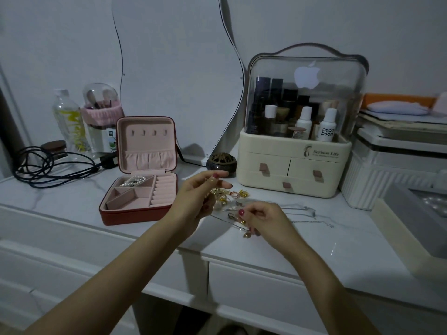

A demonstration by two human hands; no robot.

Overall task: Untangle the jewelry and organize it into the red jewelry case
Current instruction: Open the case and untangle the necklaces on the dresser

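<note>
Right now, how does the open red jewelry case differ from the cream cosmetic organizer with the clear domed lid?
The red jewelry case with pink lining lies low with its lid propped upright, while the cream cosmetic organizer with the clear domed lid stands taller with its lid down. The case holds a pearl piece in one compartment, the rest bare; the organizer is packed with bottles. The organizer has three shut drawers; the case has none. Both sit on the white marble-look tabletop.

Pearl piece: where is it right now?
In the head view, the pearl piece lies in the back-left compartment of the open red case, left of both hands.
</note>
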